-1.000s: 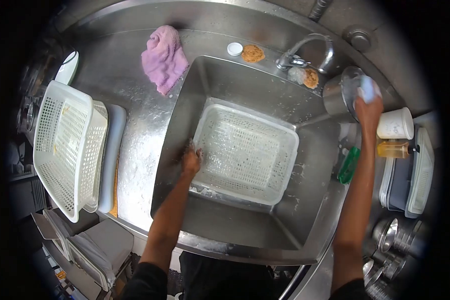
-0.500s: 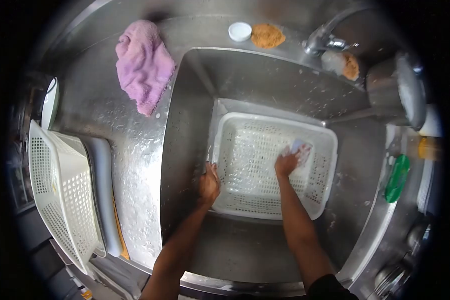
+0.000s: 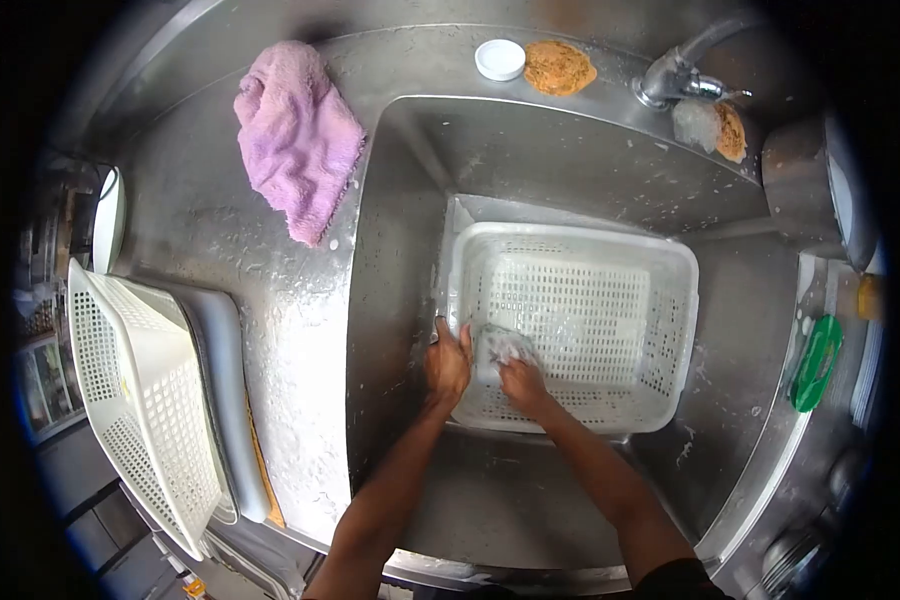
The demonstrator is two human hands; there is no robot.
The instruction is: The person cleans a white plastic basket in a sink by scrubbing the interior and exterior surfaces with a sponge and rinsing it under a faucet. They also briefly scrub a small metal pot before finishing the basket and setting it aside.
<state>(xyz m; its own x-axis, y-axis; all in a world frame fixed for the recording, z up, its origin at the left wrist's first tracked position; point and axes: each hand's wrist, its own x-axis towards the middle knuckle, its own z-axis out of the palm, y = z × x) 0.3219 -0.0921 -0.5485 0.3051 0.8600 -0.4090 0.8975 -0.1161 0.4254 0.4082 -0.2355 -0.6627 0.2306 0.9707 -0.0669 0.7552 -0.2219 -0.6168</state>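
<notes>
A white perforated plastic basket (image 3: 695, 300) sits in the steel sink, wet with suds. My left hand (image 3: 448, 368) grips its left rim, thumb on the inner side and fingers outside. Inside the basket, near the left wall, my right hand (image 3: 522, 382) presses a pale, sudsy scrubbing pad (image 3: 498, 345) against the plastic. Foam covers part of the pad and my fingers, so its exact kind is hard to make out.
Left of the sink lie a pink towel (image 3: 300, 140) and another white basket (image 3: 165, 400) on its side. Along the back ledge are a white lid (image 3: 500, 60), a brown scrubber (image 3: 558, 68) and the faucet (image 3: 675, 80). A green brush (image 3: 818, 363) rests at the right edge.
My right hand has swept the pad from the right side of the basket across to its left side. My left hand stays at the left rim. The view has shifted slightly.
</notes>
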